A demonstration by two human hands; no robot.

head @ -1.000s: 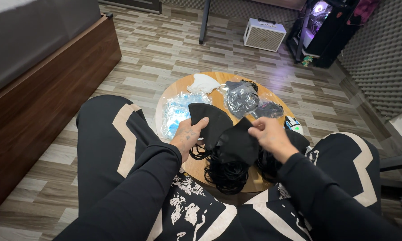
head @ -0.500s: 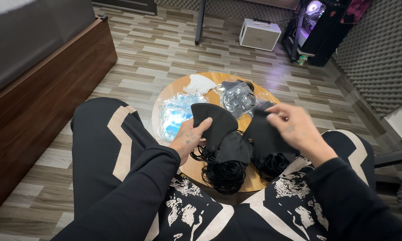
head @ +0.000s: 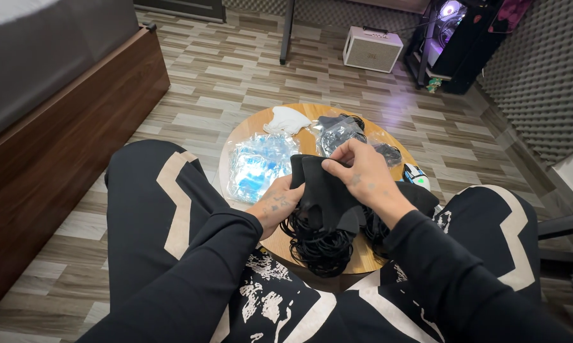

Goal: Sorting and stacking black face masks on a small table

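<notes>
Both hands are on a stack of black masks (head: 324, 194) over the small round table (head: 270, 124). The right hand (head: 362, 174) pinches the top edge of the stack between thumb and fingers; the left hand (head: 275, 204) is closed on its lower left side, steadying it. Below the hands hangs a thick tangle of black ear loops (head: 318, 241), partly off the table's near edge. I'd say that is the trouble spot: lifting one mask could drag others by the knotted loops and pull the pile to the floor. Just beyond the left hand lies a clear bag of blue masks (head: 258, 166), slippery enough to slide if nudged.
</notes>
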